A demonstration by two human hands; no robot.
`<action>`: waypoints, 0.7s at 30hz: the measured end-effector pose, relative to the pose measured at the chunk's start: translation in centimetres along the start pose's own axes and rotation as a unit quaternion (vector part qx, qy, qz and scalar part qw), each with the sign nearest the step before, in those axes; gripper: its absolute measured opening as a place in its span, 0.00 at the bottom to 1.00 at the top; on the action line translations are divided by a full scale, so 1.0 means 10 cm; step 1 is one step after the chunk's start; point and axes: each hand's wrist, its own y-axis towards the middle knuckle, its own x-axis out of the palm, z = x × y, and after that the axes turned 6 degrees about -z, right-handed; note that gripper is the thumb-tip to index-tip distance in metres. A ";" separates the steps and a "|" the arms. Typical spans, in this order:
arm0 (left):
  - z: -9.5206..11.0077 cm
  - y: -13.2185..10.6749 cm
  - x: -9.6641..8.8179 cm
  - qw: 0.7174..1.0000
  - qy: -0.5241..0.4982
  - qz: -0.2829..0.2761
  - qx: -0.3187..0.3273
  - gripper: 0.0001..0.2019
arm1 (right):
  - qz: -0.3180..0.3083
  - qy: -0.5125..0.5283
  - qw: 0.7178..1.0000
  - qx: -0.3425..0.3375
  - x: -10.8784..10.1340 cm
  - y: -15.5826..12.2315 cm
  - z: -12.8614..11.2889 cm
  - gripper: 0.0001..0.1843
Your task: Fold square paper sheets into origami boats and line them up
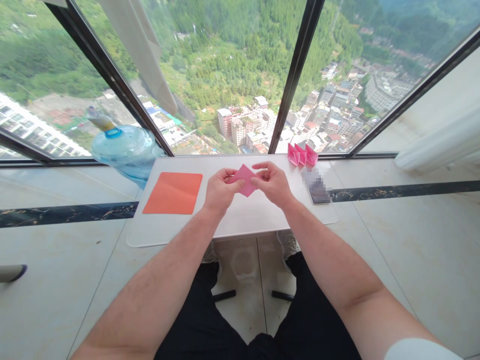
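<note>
A small pink folded paper (245, 179) is held up above the white table (243, 220), its outline a diamond with one corner upward. My left hand (220, 190) pinches its left corner between thumb and fingers. On the opposite side, my right hand (275, 184) has its thumb on the front of the paper near the right corner, with the fingers curled behind. Several pink folded paper shapes (302, 155) stand in a row at the table's back right. A stack of orange paper sheets (173, 193) lies flat to the left of my left hand.
A dark phone-like object (318, 192), partly blurred out, lies at the table's right edge. Behind the left corner stands a large blue water jug (127, 150). Tall windows rise just beyond the table's far edge. My feet are under the near edge.
</note>
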 end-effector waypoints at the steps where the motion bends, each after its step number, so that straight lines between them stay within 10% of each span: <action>1: -0.01 0.00 0.00 1.000 0.003 0.000 0.004 0.19 | -0.003 0.001 1.000 0.000 0.00 0.00 0.00 0.21; 21: 0.10 -0.02 -0.09 0.996 -0.043 -0.051 -0.051 0.29 | -0.038 0.016 0.999 0.012 -0.14 0.02 0.01 0.25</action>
